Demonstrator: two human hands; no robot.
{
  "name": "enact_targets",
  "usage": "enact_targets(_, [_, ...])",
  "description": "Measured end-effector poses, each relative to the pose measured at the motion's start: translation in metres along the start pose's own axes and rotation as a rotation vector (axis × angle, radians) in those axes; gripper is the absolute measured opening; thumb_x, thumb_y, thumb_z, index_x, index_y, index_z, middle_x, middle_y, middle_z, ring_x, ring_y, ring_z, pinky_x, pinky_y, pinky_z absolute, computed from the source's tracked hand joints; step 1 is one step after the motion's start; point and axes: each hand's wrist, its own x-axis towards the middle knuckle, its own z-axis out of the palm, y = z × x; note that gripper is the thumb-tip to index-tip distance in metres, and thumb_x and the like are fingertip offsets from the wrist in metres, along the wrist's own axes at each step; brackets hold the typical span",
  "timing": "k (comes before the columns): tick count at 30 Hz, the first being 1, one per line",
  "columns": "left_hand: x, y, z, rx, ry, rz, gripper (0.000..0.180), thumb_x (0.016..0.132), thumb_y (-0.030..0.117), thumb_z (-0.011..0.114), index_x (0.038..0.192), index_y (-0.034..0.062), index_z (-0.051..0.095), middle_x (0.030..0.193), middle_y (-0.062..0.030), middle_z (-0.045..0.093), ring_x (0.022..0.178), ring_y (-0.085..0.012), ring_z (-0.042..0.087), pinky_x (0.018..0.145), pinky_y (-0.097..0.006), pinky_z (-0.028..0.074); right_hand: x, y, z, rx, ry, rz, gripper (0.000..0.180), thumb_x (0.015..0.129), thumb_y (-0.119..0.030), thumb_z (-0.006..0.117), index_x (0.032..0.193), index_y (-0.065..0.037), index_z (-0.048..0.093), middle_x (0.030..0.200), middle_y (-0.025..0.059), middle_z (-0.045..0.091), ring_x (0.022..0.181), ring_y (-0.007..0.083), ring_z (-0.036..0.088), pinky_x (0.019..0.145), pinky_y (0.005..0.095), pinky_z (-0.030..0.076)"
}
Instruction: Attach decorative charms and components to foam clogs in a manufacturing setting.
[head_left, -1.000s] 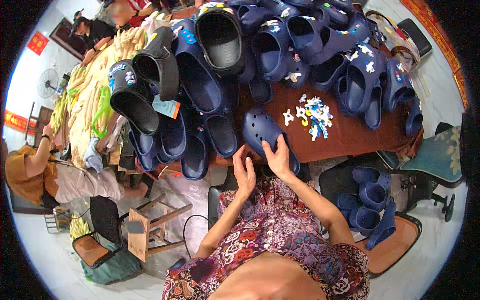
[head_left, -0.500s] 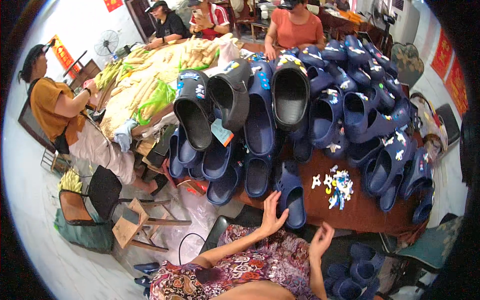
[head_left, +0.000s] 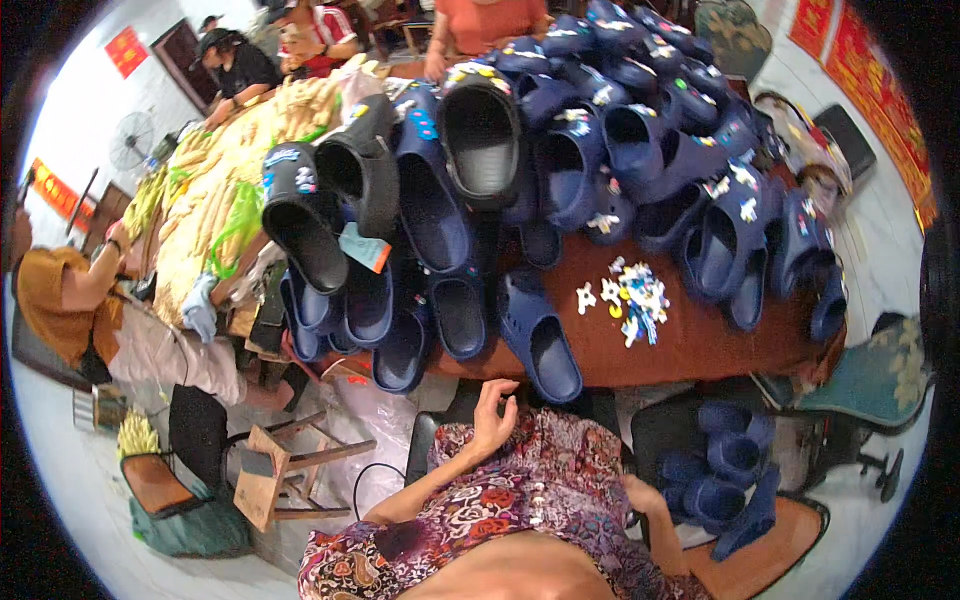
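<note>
My left hand [head_left: 494, 418] is raised over my lap just below the table edge, its fingers loosely bent with a gap to the thumb and nothing in them. Closest to it is a single navy clog [head_left: 541, 340], lying on the brown-covered table with its heel toward me. My right hand [head_left: 645, 494] is low at my right side against the patterned dress, and its fingers are blurred and partly hidden. Beside it, several navy clogs [head_left: 735, 455] rest on a chair. A small pile of colourful shoe charms [head_left: 640, 300] lies on the table, right of the single clog.
Navy clogs with charms [head_left: 640, 140] are heaped across the table, with black clogs [head_left: 480, 140] among them. Farther left, a heap of pale corn cobs [head_left: 210, 220] covers another surface, with people around it. A wooden stool [head_left: 265, 480] stands at lower left.
My left hand has come off the navy clog and drawn back over my lap. My right hand has dropped from the table edge to my right side. The whole view has shifted.
</note>
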Motion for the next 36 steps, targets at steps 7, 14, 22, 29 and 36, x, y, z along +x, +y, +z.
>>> enact_targets(7, [-0.014, -0.045, 0.022, -0.129, -0.487, -0.169, 0.023, 0.09, 0.007, 0.057, 0.112, 0.0022, 0.061, 0.101, -0.0141, 0.066, 0.087, -0.027, 0.068, 0.077, -0.033, 0.053, 0.003, -0.103, 0.03, 0.002, 0.301, -0.053, 0.019, 0.088, -0.014, 0.06, 0.097, -0.001, 0.071, 0.074, -0.0023, 0.062, 0.064, 0.0093, 0.052, 0.057, 0.0315, 0.045])
enact_targets(14, [0.003, -0.02, 0.043, 0.036, -0.918, -0.187, 0.037, 0.09, 0.018, 0.059, 0.123, 0.0026, 0.059, 0.114, -0.0177, 0.066, 0.104, -0.0318, 0.065, 0.091, -0.038, 0.05, -0.028, -0.133, 0.036, -0.478, 0.403, 0.028, 0.034, 0.082, -0.009, 0.06, 0.113, 0.004, 0.06, 0.096, 0.0229, 0.069, 0.094, 0.0281, 0.064, 0.083, 0.0396, 0.049])
enact_targets(22, [-0.014, -0.006, 0.09, -0.003, -1.163, 0.24, 0.052, 0.087, 0.028, 0.064, 0.133, 0.0065, 0.051, 0.122, -0.0217, 0.059, 0.113, -0.0414, 0.055, 0.099, -0.048, 0.043, -0.068, -0.173, 0.041, 0.037, 0.209, 0.17, 0.025, 0.086, -0.018, 0.069, 0.099, 0.003, 0.066, 0.082, 0.0054, 0.069, 0.077, 0.0094, 0.06, 0.069, 0.0339, 0.048])
enact_targets(29, [-0.02, -0.003, 0.102, 0.111, -1.364, 0.165, 0.03, 0.085, 0.023, 0.062, 0.107, 0.0031, 0.061, 0.101, -0.0209, 0.066, 0.099, -0.04, 0.061, 0.089, -0.047, 0.048, -0.013, -0.093, 0.084, -0.049, 0.753, -0.206, 0.028, 0.08, -0.023, 0.074, 0.096, 0.0, 0.069, 0.076, 0.0073, 0.071, 0.075, 0.0266, 0.068, 0.074, 0.0379, 0.051])
enact_targets(36, [-0.014, 0.004, 0.1, -0.138, -1.19, 0.14, 0.016, 0.088, 0.018, 0.06, 0.096, 0.0039, 0.06, 0.094, -0.0203, 0.065, 0.092, -0.0399, 0.063, 0.08, -0.047, 0.049, -0.014, -0.115, 0.102, -0.012, 0.693, -0.161, 0.055, 0.088, -0.043, 0.061, 0.129, -0.006, 0.056, 0.139, 0.0215, 0.045, 0.127, 0.0406, 0.044, 0.106, 0.0434, 0.037])
